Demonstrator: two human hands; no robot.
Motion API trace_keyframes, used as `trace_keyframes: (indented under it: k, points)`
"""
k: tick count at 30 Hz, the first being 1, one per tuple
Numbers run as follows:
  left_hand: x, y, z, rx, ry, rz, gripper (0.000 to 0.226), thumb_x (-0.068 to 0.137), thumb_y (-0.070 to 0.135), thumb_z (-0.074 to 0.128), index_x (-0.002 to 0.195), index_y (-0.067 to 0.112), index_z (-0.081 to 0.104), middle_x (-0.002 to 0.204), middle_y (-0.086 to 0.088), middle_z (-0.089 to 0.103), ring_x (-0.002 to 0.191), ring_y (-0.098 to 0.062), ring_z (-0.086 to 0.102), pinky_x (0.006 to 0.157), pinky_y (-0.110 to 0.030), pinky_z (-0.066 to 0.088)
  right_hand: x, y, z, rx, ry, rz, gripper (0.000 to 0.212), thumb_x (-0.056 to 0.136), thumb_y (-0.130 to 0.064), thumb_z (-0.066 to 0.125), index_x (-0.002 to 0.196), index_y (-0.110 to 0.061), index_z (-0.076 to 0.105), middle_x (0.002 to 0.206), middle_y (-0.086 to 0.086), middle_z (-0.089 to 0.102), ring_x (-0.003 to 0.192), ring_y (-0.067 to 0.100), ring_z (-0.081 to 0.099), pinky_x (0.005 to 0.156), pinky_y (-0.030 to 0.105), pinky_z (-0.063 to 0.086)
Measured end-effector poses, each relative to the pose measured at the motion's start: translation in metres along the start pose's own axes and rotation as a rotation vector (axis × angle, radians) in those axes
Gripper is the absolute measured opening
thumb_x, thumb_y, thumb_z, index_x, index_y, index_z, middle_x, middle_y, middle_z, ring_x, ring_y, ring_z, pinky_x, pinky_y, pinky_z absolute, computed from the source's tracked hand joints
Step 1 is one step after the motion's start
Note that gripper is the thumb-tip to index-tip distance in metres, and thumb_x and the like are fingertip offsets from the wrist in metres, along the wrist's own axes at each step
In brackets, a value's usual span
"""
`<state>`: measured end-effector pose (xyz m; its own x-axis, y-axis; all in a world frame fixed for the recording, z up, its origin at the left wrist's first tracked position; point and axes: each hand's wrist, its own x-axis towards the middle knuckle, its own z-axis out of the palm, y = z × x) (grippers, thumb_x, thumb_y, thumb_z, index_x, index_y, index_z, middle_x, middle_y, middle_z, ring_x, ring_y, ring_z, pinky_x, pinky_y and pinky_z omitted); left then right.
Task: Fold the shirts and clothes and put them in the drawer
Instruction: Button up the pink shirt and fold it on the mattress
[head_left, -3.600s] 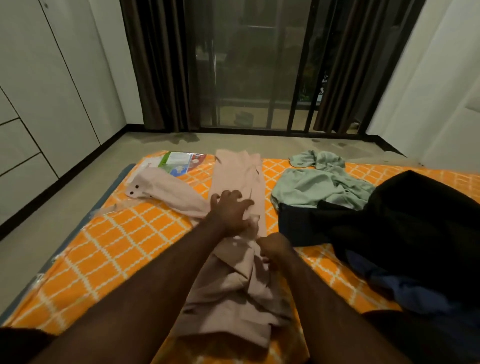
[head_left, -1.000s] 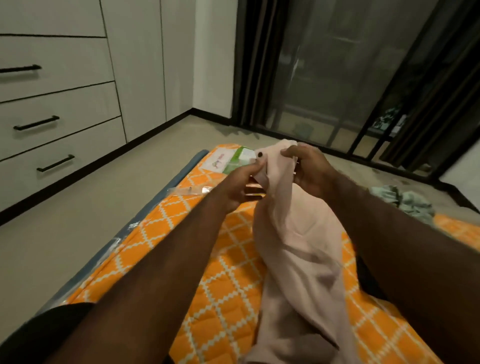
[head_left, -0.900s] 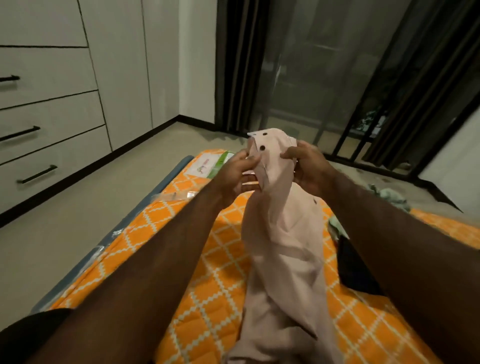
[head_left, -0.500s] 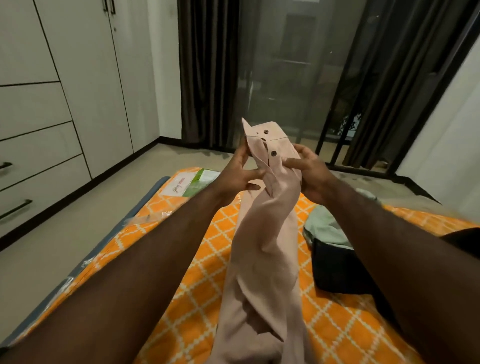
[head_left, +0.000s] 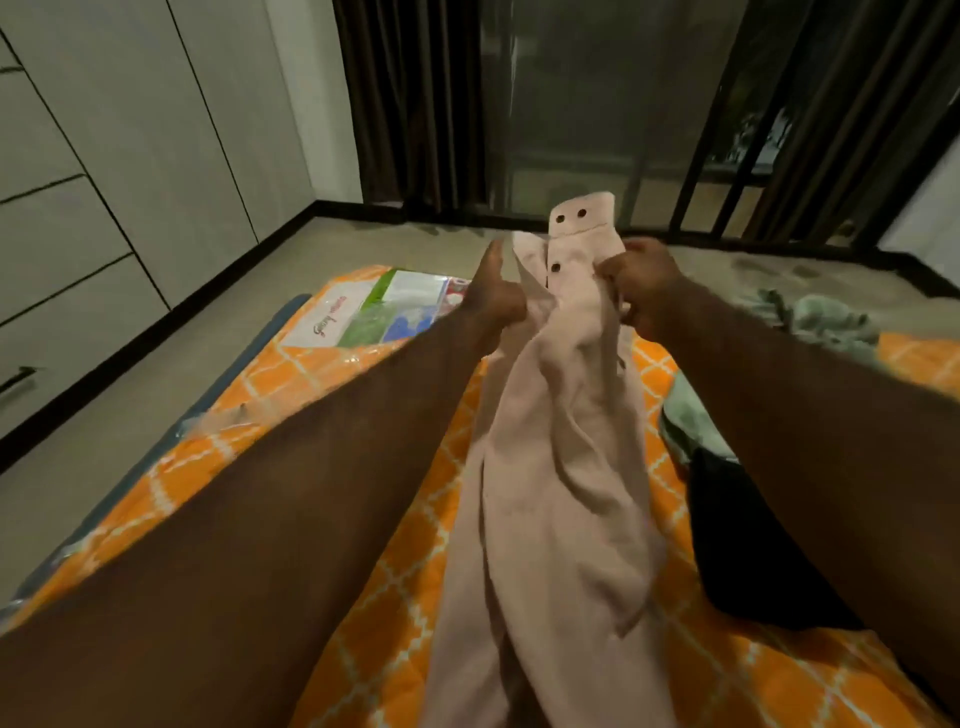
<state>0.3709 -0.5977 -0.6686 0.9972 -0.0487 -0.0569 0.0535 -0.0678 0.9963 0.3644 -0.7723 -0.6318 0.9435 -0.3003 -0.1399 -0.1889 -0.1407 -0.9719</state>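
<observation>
— Where, the pale pink buttoned cotton shirt?
— Lifted by its cuff end, draping down onto the orange diamond-quilted bed cover.
— And the hands?
— Left hand gripping the cloth's left edge, thumb up; right hand curled round the right edge.
— Nearby?
— Crumpled mint-green garment and black garment at right; printed plastic packet at left.

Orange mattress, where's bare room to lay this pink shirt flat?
Free: the orange mattress strip left of the pink shirt, below the plastic packet. Crowded: right side, under the green garment and black clothes.
</observation>
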Motion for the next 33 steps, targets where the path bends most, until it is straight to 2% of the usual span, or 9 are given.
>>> trace_keyframes:
  k: [2,3,5,7,11,14,18,28,33]
  points:
    - [0.007,-0.051,0.001,0.072,0.074,-0.137,0.072,0.096,0.005,0.053,0.158,0.03,0.026,0.113,-0.009,0.062,0.093,-0.029,0.065,0.068,-0.032,0.045,0.012,0.045,0.003,-0.087,-0.073,0.247,0.003,0.095,-0.01,0.062,0.095,-0.012,0.06,0.077,0.005,0.049,0.061,0.017,0.046,0.057,0.027,0.04]
    - [0.003,-0.078,-0.001,0.15,0.097,-0.151,0.068,0.092,0.015,0.061,0.153,0.029,0.035,0.124,-0.012,0.063,0.105,-0.031,0.065,0.074,-0.03,0.048,0.014,0.071,0.004,-0.131,-0.094,0.342,0.011,0.095,-0.011,0.064,0.086,-0.011,0.058,0.075,0.006,0.046,0.058,0.017,0.042,0.056,0.026,0.036]
    - [-0.01,-0.11,-0.008,0.215,0.1,-0.092,0.063,0.085,0.026,0.069,0.145,0.026,0.047,0.139,-0.002,0.06,0.122,-0.024,0.06,0.093,-0.034,0.052,0.014,0.115,0.004,-0.262,-0.056,0.329,0.021,0.085,-0.019,0.076,0.092,-0.006,0.063,0.087,0.013,0.059,0.066,0.022,0.054,0.055,0.027,0.04]
    - [-0.014,-0.115,-0.011,0.14,0.085,-0.044,0.069,0.085,0.032,0.07,0.149,0.026,0.043,0.149,0.001,0.053,0.13,-0.021,0.055,0.107,-0.042,0.048,0.013,0.134,0.002,-0.403,0.044,0.162,0.055,0.072,-0.037,0.081,0.115,-0.008,0.061,0.11,0.013,0.065,0.093,0.029,0.065,0.065,0.032,0.051]
    - [-0.026,-0.089,-0.009,0.177,0.031,-0.029,0.079,0.084,0.045,0.072,0.153,0.027,0.038,0.151,-0.001,0.049,0.131,-0.021,0.053,0.109,-0.04,0.046,-0.015,0.117,0.001,-0.392,0.052,0.055,0.079,0.078,-0.04,0.078,0.143,-0.014,0.043,0.137,0.013,0.058,0.123,0.034,0.057,0.1,0.042,0.052]
    - [-0.072,-0.078,-0.009,0.323,-0.032,0.057,0.081,0.081,0.053,0.07,0.151,0.026,0.041,0.147,0.002,0.053,0.13,-0.018,0.055,0.107,-0.032,0.045,-0.056,0.111,-0.002,-0.555,-0.033,0.006,0.079,0.086,-0.043,0.076,0.15,-0.014,0.039,0.142,0.019,0.055,0.129,0.037,0.054,0.103,0.038,0.048]
    - [-0.14,-0.097,-0.019,0.654,-0.161,0.119,0.07,0.093,0.046,0.069,0.152,0.019,0.044,0.16,-0.002,0.036,0.148,-0.014,0.029,0.109,-0.011,0.016,-0.117,0.133,-0.012,-0.832,-0.096,-0.048,0.059,0.097,-0.045,0.061,0.145,-0.015,0.044,0.14,0.023,0.052,0.131,0.039,0.051,0.105,0.038,0.042]
    - [-0.3,-0.108,-0.042,0.937,-0.277,0.037,0.083,0.086,0.06,0.068,0.156,0.028,0.037,0.168,-0.01,0.018,0.155,-0.024,0.017,0.121,-0.032,0.022,-0.27,0.148,-0.039,-0.863,-0.156,-0.001,0.062,0.093,-0.044,0.066,0.145,-0.018,0.042,0.138,0.013,0.053,0.132,0.035,0.048,0.102,0.035,0.041]
    - [-0.342,-0.095,-0.051,0.968,-0.277,-0.002,0.095,0.074,0.077,0.062,0.155,0.032,0.037,0.167,-0.011,0.018,0.153,-0.028,0.022,0.12,-0.042,0.028,-0.313,0.147,-0.03,-0.677,-0.139,0.093,0.107,0.084,-0.037,0.078,0.16,-0.016,0.006,0.142,0.016,0.053,0.131,0.034,0.053,0.096,0.036,0.047]
